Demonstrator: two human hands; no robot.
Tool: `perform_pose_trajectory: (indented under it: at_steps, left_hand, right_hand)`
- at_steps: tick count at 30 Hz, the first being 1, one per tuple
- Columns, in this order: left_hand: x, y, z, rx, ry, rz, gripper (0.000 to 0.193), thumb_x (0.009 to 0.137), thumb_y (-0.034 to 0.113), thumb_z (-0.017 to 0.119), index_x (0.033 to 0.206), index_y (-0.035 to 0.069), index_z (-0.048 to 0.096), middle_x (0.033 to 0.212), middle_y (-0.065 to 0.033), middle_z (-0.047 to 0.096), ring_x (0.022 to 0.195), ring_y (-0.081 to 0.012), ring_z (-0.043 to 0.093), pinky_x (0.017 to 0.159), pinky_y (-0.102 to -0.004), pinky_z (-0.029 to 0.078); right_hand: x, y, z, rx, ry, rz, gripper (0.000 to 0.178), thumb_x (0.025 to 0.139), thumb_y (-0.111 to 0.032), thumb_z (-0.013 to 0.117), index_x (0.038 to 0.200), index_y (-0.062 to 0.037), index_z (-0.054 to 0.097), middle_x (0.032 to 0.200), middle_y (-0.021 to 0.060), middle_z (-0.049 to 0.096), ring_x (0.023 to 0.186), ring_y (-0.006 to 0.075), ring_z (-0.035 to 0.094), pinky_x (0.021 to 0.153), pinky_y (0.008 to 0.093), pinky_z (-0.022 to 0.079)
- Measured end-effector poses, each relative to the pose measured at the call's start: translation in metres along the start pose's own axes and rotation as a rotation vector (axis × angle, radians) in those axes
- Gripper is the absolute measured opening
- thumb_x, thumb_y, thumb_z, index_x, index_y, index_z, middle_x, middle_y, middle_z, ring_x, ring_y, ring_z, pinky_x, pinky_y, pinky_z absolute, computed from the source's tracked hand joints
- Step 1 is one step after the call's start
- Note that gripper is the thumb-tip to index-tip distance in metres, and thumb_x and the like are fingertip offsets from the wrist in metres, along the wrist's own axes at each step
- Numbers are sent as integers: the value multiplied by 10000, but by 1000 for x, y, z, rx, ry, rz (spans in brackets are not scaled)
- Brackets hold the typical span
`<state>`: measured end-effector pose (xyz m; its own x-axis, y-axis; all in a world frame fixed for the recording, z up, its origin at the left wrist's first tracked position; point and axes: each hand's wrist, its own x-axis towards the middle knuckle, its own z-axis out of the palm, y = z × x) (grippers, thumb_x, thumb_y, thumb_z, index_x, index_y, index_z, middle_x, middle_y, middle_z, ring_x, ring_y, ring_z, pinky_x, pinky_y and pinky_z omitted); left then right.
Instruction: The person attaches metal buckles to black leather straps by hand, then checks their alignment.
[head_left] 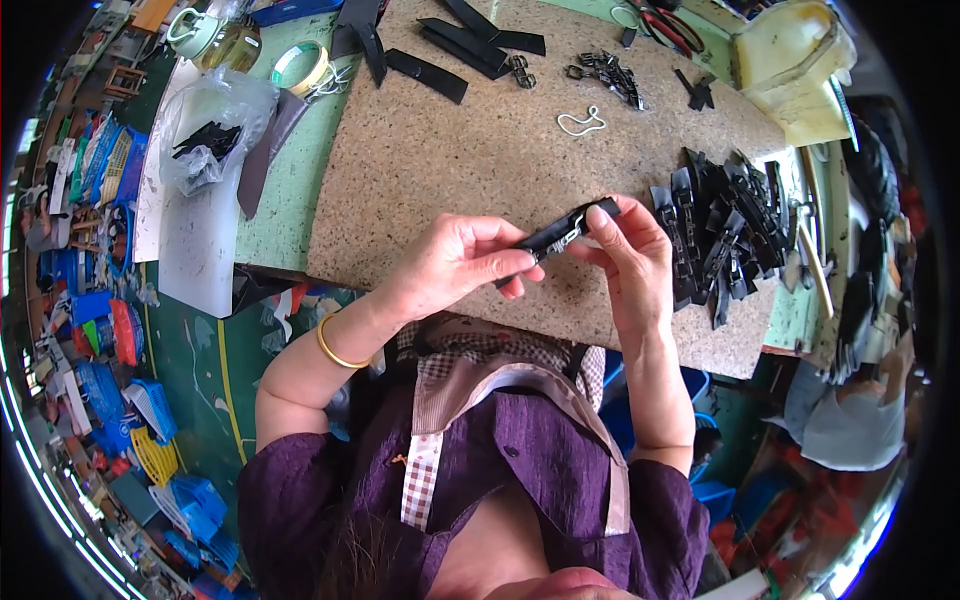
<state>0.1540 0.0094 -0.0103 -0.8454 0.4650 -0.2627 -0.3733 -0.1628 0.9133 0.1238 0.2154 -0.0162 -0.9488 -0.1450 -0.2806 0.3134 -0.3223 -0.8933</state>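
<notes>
A short black strap with a silver metal buckle (562, 236) is held between my two hands, over the near edge of the speckled board (450, 150). My left hand (455, 262) pinches its lower left end between thumb and fingers. At the upper right end, the thumb and fingers of my right hand (632, 245) close on it. Part of the strap is hidden by my fingers. Close by on the right lies a heap of similar black straps with metal fittings (725, 225).
Loose black strips (465, 45), a cluster of metal buckles (610, 78) and a white cord loop (582, 122) lie farther back. At left are a plastic bag (215, 130), a tape roll (300, 68) and a lidded jar (215, 40). A yellowed container (795, 70) stands back right.
</notes>
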Motion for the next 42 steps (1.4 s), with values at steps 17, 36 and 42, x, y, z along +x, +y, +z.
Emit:
perform_pose_trajectory:
  at_steps: [17,36,42]
  left_hand:
    - [60,28,-46,692,200,381,177,856,58,610,1022,14,651,868,-85,679,761,-136,635,693,-239,543]
    - [125,29,-69,1307,359,747,154,779,4,658,809,6,507,767,-91,548,729,-235,554,679,-346,473]
    - [65,43,-63,526,255,341,81,855,-16,615,930,-5,586,838,0,591,794,-45,562,689,-205,493]
  right_hand:
    - [28,-101,-54,-1629,390,-616,210,813,-200,673,985,-81,679,859,83,673,713,186,664,647,300,511]
    - [165,-89,-35,-1467,-219,-232,349,651,-298,761,887,-52,685,789,119,678,734,228,660,668,346,528]
    - [135,-95,-30,-1259,-432,-189,181,776,-156,682,916,-42,700,737,71,685,583,114,638,586,251,540]
